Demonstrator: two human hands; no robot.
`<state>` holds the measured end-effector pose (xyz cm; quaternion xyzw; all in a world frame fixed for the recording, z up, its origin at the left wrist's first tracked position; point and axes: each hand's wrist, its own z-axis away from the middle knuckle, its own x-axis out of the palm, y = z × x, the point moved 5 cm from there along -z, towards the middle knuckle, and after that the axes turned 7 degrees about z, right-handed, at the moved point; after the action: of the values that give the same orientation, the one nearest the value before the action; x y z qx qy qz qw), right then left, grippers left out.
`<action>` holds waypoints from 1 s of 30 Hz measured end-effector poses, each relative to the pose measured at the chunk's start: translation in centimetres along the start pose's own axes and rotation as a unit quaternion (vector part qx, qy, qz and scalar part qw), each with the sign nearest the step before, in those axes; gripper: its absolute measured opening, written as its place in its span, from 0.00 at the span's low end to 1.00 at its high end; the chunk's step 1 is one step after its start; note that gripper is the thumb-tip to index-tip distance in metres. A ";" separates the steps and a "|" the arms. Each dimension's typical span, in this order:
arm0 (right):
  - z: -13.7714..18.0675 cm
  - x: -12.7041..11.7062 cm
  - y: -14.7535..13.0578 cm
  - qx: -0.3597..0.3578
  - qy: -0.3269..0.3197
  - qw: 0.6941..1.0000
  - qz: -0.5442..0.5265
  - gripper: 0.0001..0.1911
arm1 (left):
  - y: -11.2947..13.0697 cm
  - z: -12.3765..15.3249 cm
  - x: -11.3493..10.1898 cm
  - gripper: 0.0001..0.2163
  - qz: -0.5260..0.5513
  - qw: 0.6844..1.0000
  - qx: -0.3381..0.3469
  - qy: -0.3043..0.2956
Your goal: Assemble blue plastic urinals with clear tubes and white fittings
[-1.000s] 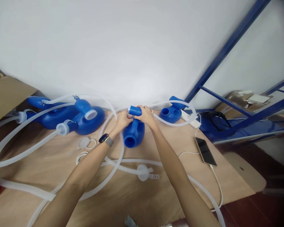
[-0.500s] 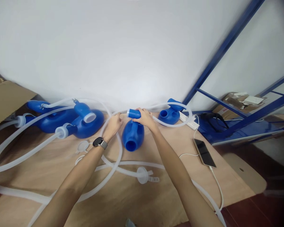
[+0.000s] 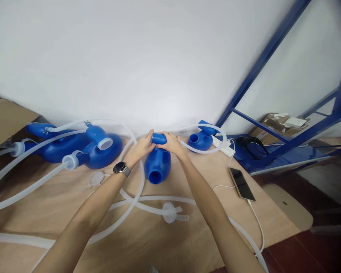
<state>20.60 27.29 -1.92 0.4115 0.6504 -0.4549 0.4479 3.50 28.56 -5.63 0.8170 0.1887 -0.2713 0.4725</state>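
Observation:
A blue plastic bottle [image 3: 157,167] lies on the brown board [image 3: 187,227], its round mouth facing me. My right hand [image 3: 172,143] is closed around the bottle's blue spout at the top. My left hand [image 3: 142,147], a watch on its wrist, presses its fingers against the left end of that spout. A translucent white hose [image 3: 136,178] loops past the bottle under my left forearm. What my left fingers pinch is hidden.
Two more blue bottles with white hoses [image 3: 96,146] lie at the left, another blue bottle [image 3: 200,139] at the right. A phone [image 3: 241,184] on a white cable, a power strip [image 3: 223,146], a blue metal rack [image 3: 272,151] and cardboard [image 3: 5,117] surround the board.
My left hand left the spout half a second ago, reached to the hose at the left, and is now back at the spout's end. The right hand kept its grip.

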 end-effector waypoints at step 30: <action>-0.4 0.4 0.3 -0.014 0.005 1.000 -0.005 0.31 | -0.1 0.4 0.8 0.34 0.045 0.997 0.048 0.050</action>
<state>20.65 27.78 -2.29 0.4041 0.6611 -0.4461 0.4479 3.95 28.31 -6.35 0.8591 0.1620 -0.2172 0.4342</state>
